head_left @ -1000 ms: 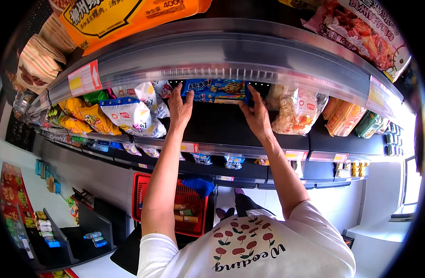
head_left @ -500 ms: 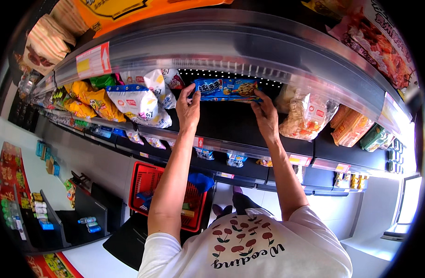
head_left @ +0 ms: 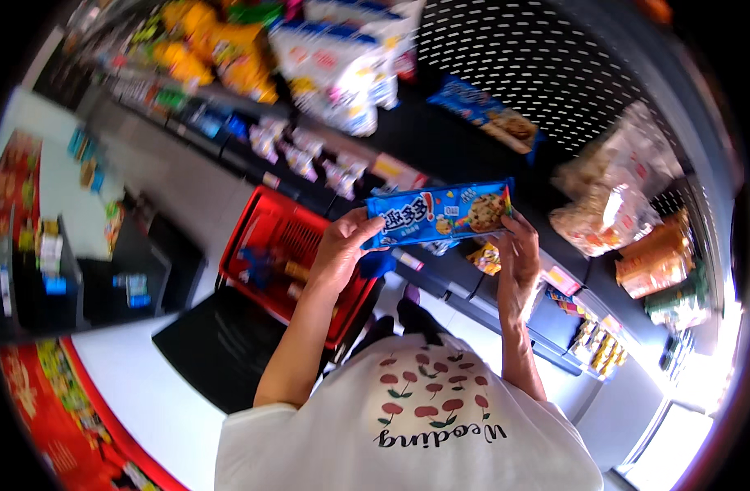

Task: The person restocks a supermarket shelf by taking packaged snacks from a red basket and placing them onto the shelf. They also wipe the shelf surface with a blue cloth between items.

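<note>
Light: white glare is flooding from lower-right window [head_left: 671,448]; shelf board [head_left: 424,135] is lying dim. Quality: blur is smearing snack bags [head_left: 330,74]; held blue packet [head_left: 440,214] is showing sharper; fisheye is bending outer edges.

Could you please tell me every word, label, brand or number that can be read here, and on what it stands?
I tell only the places, without copying the wording.
Blue cookie packet: large characters, legible; the smallest print is not.
White T-shirt: one dark word, legible.
Second blue packet: blurred.
White snack bag: blurred.
Shelf label: too blurred.
</note>
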Demonstrator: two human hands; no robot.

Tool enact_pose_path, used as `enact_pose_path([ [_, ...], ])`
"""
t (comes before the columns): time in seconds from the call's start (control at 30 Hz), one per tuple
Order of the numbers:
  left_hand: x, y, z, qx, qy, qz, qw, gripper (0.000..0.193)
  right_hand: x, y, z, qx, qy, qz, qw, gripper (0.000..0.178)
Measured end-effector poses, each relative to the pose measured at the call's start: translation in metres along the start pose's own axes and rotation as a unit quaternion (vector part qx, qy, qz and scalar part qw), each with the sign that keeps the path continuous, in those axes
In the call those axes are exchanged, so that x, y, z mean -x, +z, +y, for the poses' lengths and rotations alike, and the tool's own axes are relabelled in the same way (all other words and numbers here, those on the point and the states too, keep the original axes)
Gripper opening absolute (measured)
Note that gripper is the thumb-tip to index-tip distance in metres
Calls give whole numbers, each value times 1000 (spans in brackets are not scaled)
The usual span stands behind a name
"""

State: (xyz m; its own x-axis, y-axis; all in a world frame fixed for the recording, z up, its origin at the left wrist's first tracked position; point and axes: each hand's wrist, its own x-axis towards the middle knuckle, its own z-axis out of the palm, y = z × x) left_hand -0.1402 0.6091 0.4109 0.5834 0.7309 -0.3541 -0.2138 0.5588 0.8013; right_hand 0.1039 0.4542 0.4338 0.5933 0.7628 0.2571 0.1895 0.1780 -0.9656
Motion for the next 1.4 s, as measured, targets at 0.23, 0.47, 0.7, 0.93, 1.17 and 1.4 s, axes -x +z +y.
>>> enact_pose_path([
  [0.23,109,-84,-44,53,-47,142,987,45,63,56,13,45,46,-165,984,38],
  [0.47,160,-181,-70,7,-16,309,951,43,88,97,33,108,127,-294,941,40],
  [0.7,131,-295,-104,-54,-35,475,878,42,103,87,37,191,104,-312,925,26],
  [0.93,42,-393,-136,-66,17,526,848,36,119,72,39,252,113,-310,910,28],
  [1.17,-26,-438,-150,-242,-23,586,773,49,136,58,37,295,151,-291,898,28],
  [1.4,-25,-563,-209,-318,34,617,719,47,127,54,33,285,161,-318,890,26],
])
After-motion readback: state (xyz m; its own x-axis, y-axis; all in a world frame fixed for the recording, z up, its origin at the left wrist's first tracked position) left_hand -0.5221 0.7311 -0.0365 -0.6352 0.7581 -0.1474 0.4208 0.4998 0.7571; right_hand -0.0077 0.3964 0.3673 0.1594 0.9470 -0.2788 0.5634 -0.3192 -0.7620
